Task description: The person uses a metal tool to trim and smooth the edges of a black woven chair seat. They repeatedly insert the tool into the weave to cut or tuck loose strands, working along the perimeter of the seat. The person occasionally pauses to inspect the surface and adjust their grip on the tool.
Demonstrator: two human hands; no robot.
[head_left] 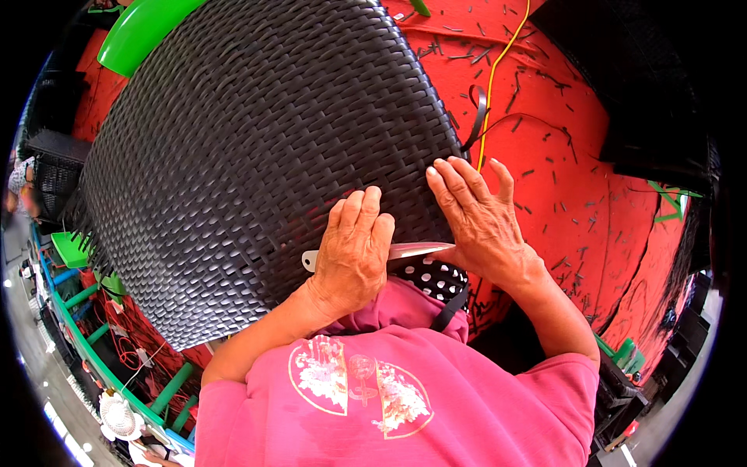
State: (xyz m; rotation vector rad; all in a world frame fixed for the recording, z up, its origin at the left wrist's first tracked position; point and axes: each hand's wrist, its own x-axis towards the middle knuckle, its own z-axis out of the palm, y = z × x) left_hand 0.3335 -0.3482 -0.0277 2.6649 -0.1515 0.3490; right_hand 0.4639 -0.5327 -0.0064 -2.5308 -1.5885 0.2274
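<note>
Black weave, red surface, scraps, yellow cord

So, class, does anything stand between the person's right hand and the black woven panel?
Nothing visible does: the right hand has its fingertips at the edge of the woven panel. The narrow pale tool sits back by the thumb, and the loose black strip curls beyond the fingertips.

Woven panel: black, loose strands left | pale flat tool: crosswise near panel's edge
</note>
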